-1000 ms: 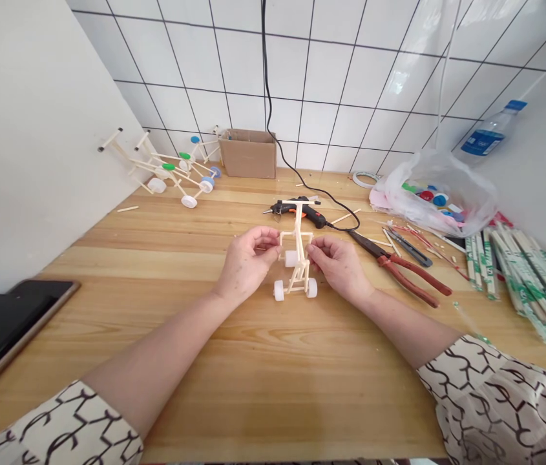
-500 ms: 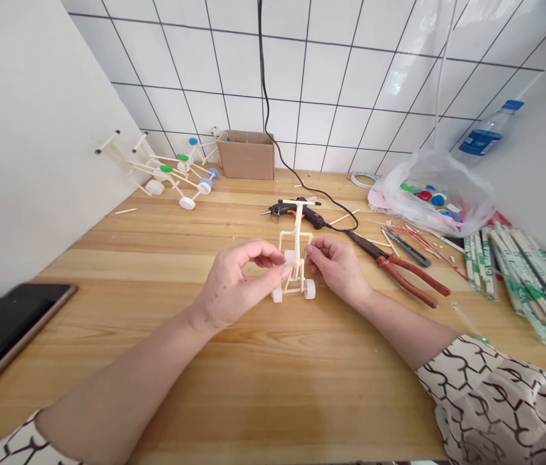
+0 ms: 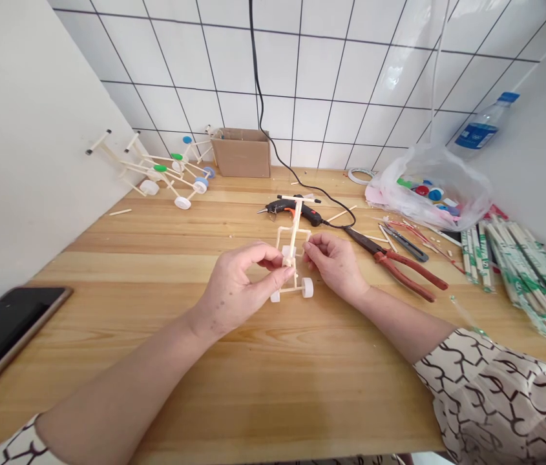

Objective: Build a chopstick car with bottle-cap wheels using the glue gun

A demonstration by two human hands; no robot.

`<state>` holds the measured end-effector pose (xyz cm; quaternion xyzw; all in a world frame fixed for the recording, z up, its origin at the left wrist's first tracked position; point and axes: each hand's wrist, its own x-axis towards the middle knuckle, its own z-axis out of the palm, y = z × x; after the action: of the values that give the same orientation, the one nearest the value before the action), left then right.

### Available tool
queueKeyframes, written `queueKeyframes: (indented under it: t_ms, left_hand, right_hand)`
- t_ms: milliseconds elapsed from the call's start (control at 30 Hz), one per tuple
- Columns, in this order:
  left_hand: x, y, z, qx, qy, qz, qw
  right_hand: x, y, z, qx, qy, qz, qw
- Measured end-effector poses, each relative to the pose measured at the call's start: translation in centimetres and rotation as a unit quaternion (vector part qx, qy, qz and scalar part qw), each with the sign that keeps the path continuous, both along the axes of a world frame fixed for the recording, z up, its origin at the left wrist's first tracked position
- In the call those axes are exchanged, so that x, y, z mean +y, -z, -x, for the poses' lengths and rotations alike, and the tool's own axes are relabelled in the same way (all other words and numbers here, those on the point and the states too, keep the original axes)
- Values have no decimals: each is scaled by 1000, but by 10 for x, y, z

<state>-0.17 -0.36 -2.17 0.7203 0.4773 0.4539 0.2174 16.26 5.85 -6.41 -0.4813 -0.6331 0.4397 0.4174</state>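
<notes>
- The model (image 3: pixel 293 234) is placed at the centre of the frame, upright, with its wheels (image 3: pixel 307 288) apparently set on the table (image 3: pixel 234 400).
- Its low joint (image 3: pixel 289 261) is pinched between the thumb and fingers of the left hand (image 3: pixel 236 287); if it is squeezed too hard there, the thin sticks could be bent or the joint broken.
- The right strut (image 3: pixel 309 235) is pinched narrowly by the right hand (image 3: pixel 338 265); if the two hands are pulled unevenly, the frame could be twisted and the wheels left out of line.
- If the joint is let go before it is firm, a lean could be set into the model; how firm it is cannot be told.
- The crossbar (image 3: pixel 298 199) is seen over the glue gun (image 3: pixel 309 212); if the model is pushed towards the top of the frame, the gun could be knocked. Whether it is hot cannot be seen.
- The cable (image 3: pixel 254 55) is led down from the upper edge, so the gun could be dragged if it is snagged.
- The pliers (image 3: pixel 380 254) are laid just beside the right hand, with the knife (image 3: pixel 406 243) beyond; both could be caught by a careless sweep rightward.
</notes>
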Motion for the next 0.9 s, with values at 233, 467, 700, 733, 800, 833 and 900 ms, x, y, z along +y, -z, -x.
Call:
queueKeyframes:
  t_ms: [233,467,700,733,800,833,900]
  left_hand:
    - [1,2,1,30,4,-10,1000]
    - [2,4,1,40,-3,-18,999]
    - [2,3,2,40,-7,-18,999]
    - [2,3,3,39,-5,-18,999]
    - [2,3,3,35,-2,-20,999]
    - [2,3,3,35,-2,-21,999]
    - [2,4,3,36,-3,-21,999]
  right_hand:
    - [-1,-3,0,-3,2,1,1000]
    - [-1,-5,-1,1,6,23,1000]
    - [-16,-13,-3,-28,43,-32,998]
    - [-20,-16,-4,-40,45,-62,996]
    - [-29,-20,-5,-71,21,-123,990]
    - [-32,-21,-5,-87,1,-151,985]
    - [-37,-21,-4,-112,-36,-198,973]
